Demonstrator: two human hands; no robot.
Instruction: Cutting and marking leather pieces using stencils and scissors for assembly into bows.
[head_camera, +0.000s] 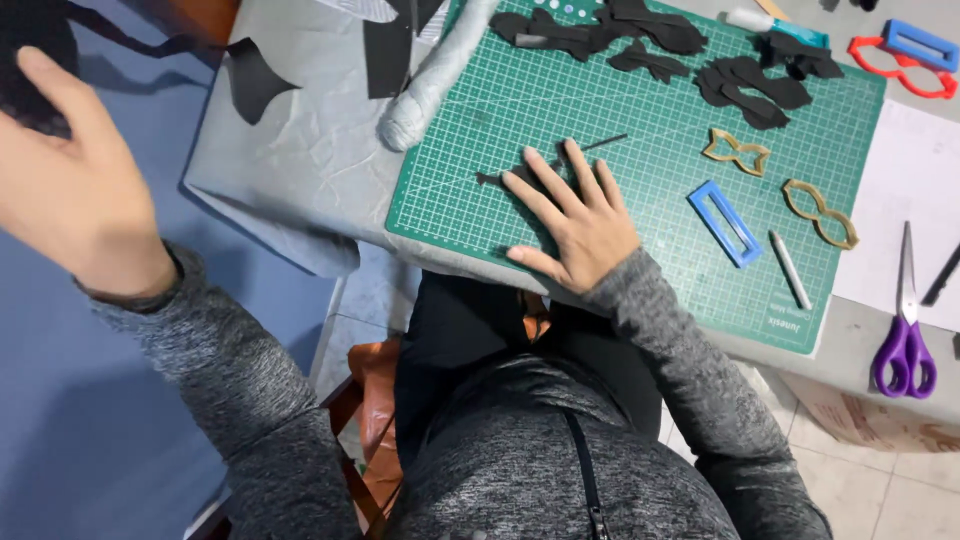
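Closest to my lens is the grey zipped jacket (540, 450), with both sleeves running out to my hands. My right hand (580, 215) lies flat on the green mat (640, 140), fingers spread wide and gripping nothing; its fingertips press on a small black scrap (515, 175), which sits near the mat's front-left part, and a thin black sliver (605, 143) lies just beyond the fingers. My left hand (75, 185) is raised well off to the left, over the blue floor (60, 400), open with the palm turned away; something dark (25, 60) shows behind it, and I cannot tell whether it holds that. I count two tan templates (735, 152), the second one (820, 213) farther right, one blue rectangular frame (725, 222) between them and my hand, and one grey pen (790, 270) near the mat's right front corner. Another blue frame (920, 42) and a red outline (900, 70) lie off the mat's far right corner. Black cut pieces (745, 88) pile along the far edge; I cannot count them exactly. One pair of purple scissors (905, 345) rests on the right, partly on white paper (915, 190). A grey cloth roll (435, 75) borders the mat's left edge. Open mat lies in the middle, between my hand and the far pile.
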